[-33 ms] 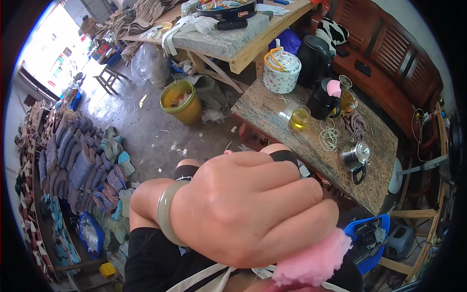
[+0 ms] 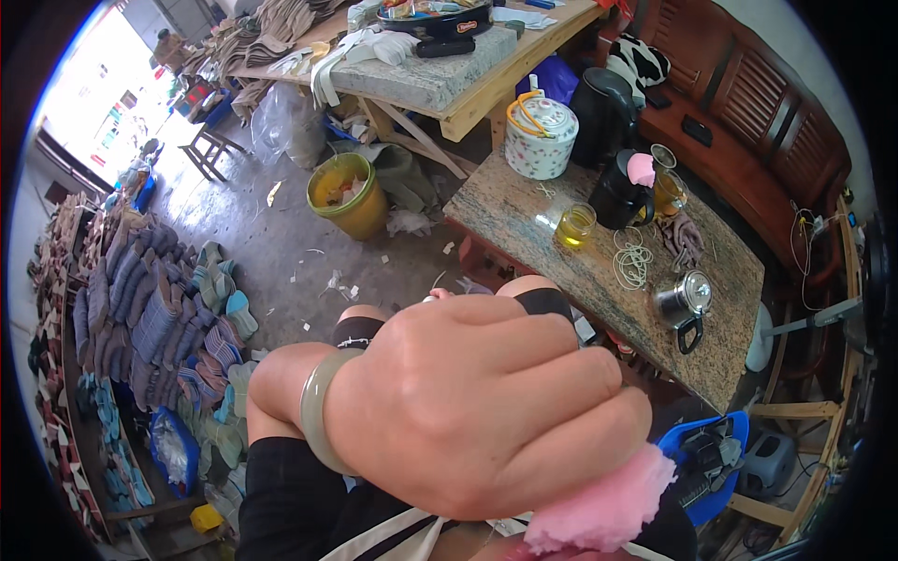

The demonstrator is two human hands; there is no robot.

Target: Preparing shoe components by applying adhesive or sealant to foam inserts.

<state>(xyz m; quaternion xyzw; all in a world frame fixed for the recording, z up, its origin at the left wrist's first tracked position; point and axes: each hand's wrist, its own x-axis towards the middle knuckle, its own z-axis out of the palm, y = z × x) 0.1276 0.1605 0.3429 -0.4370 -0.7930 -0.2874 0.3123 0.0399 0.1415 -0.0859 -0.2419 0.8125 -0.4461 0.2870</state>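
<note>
Close in front of me, my left hand fills the lower middle, its back turned up and its fingers curled closed. A pale bangle circles its wrist. From under the little-finger side sticks out a soft pink fluffy piece with a ragged edge, held in the hand; the thumb and fingertips are hidden. My right hand does not show plainly. A small pinkish bit peeks out above the left knuckles, and I cannot tell what it is.
To the right, a stone-topped table bears a flowered pot, a black jug topped with pink stuff, a glass of yellow liquid and a steel teapot. A yellow bin stands ahead. Stacked insoles pile up left.
My left hand and the pink piece have barely shifted. The small bit above the knuckles shows more white now.
</note>
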